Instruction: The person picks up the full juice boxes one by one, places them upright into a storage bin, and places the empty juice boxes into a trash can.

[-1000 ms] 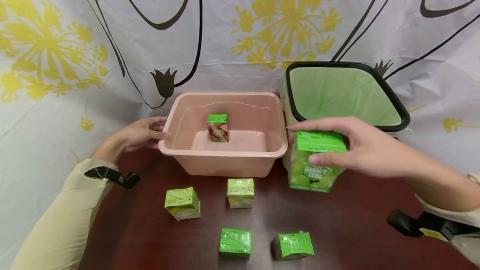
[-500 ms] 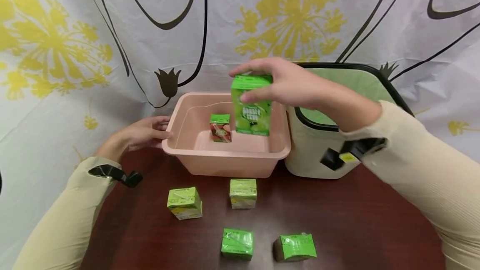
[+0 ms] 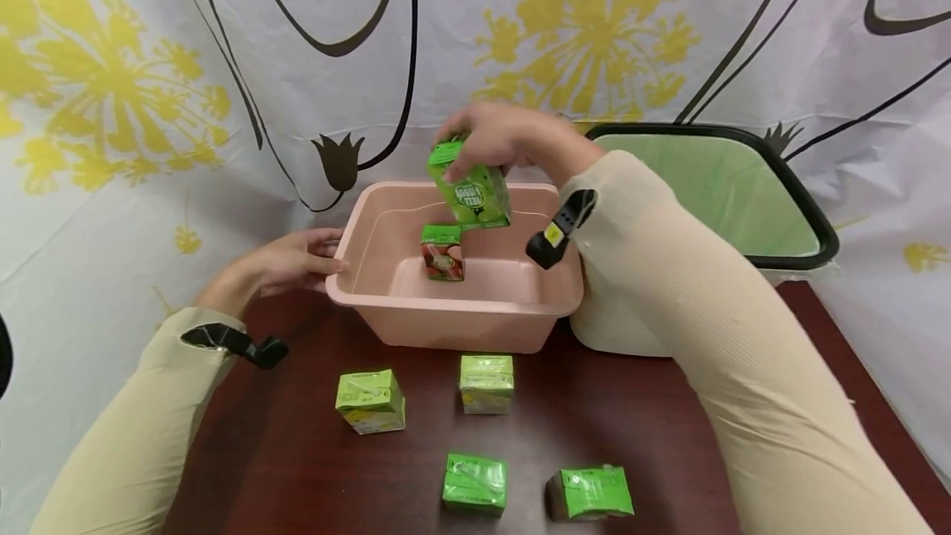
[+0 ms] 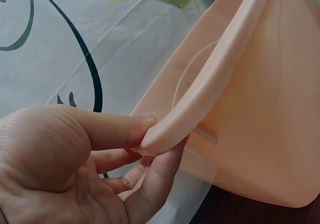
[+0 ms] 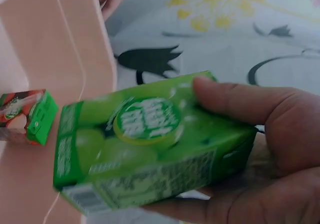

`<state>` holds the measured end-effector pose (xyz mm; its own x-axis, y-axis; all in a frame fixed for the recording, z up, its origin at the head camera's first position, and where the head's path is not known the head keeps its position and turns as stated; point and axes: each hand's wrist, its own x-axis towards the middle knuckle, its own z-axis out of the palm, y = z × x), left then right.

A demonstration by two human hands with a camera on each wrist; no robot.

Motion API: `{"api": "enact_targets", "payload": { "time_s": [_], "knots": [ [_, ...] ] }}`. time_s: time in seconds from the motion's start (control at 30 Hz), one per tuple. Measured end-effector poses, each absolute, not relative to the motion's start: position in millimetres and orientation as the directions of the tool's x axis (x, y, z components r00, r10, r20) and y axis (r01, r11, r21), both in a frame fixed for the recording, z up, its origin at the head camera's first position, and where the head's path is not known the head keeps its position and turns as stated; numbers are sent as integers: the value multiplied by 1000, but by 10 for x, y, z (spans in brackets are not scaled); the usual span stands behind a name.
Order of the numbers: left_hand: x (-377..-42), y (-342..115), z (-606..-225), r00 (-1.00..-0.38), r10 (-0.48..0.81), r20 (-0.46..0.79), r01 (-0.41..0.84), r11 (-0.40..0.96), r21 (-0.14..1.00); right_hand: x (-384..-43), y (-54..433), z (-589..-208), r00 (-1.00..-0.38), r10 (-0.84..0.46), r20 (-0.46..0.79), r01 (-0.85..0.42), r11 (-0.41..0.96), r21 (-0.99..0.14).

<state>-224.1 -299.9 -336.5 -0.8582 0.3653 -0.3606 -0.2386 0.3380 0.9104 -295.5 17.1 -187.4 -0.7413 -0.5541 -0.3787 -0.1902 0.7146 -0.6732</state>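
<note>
My right hand (image 3: 496, 139) grips a green juice box (image 3: 474, 195) by its upper part, holding it tilted over the back of a pink plastic basin (image 3: 453, 310). In the right wrist view this juice box (image 5: 145, 139) shows pale green fruit and white lettering, with thumb and fingers on opposite sides. Inside the basin stands a juice box with a red front and green top (image 3: 442, 254). At the basin's left end, my left hand (image 3: 293, 262) pinches the rim; the left wrist view shows the thumb above the rim (image 4: 180, 119) and fingers beneath it.
On the dark red table (image 3: 297, 469) stand two yellow-green juice boxes (image 3: 371, 401) and two bright green-topped boxes (image 3: 475, 484) in front of the basin. A light bin with a black rim (image 3: 825, 221) adjoins the basin's right. A flower-printed cloth (image 3: 267, 40) hangs behind.
My right hand has carried the green juice box leftward from in front of the bin to above the basin, tilting it at the end. My left hand has stayed on the rim.
</note>
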Motion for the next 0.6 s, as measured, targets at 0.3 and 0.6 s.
{"api": "enact_targets", "payload": {
  "time_s": [0.3,0.6],
  "knots": [
    [-2223,-2990,-3348,-860,351,-371,-249,346,905,-3207,99,-2234,-728,-473,-496,-137,809,-571],
    [-2223,-2997,-3360,-862,349,-367,-239,359,902,-3391,51,-2765,-742,-416,-525,-242,897,-369]
  ]
}}
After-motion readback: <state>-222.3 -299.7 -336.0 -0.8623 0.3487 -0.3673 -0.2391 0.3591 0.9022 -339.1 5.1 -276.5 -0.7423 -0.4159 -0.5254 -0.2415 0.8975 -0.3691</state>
